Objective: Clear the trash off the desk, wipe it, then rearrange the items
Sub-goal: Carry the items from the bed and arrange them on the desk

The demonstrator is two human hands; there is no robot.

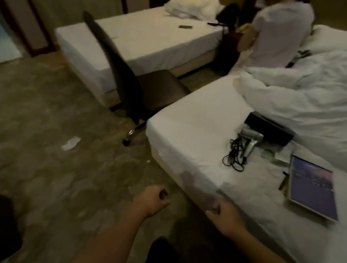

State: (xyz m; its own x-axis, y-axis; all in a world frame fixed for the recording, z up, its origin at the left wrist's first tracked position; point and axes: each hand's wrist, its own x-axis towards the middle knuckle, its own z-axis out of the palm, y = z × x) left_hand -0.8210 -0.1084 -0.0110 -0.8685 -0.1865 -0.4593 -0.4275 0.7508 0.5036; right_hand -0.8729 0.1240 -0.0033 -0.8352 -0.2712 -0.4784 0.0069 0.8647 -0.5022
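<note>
Fingers curled on nothing, our left hand and right hand hung beside the bed (a hair dryer and book lay on it).

**A:** How was the light?

**B:** Dim and yellowish. The white sheet on the near bed was the brightest area, the carpet was murky, and the bottom-left corner was nearly black. A cooler bluish glow showed at the left edge.

**A:** Sharp?

**B:** No. Everything was soft and smeared. The chair was blurred, and straight lines bowed towards the edges.
</note>
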